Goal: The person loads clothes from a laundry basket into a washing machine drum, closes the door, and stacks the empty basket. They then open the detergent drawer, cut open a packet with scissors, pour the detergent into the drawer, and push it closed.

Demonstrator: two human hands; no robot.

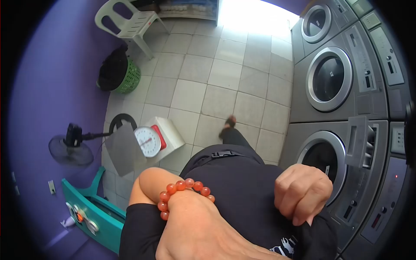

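My left hand (195, 225) reaches across my front at the bottom of the head view, its back toward me. A bracelet of orange-red beads (180, 185) circles the wrist. The fingers run out of sight past the lower edge, so their state is hidden. My right hand (303, 190) is raised in front of my chest at the right, fingers curled closed. Black cloth (323, 234) of my clothing lies right below and against it. Whether something is inside the fist cannot be made out. Between the hands is my black shirt (247, 190) with a white print low down.
Stacked grey front-loading machines (329, 80) line the right side; one detergent drawer (357, 142) is pulled out. At left are a dial scale (148, 142), a fan (71, 147), a green basket (130, 78), a white chair (132, 28) and a teal frame (97, 223). Floor is tiled.
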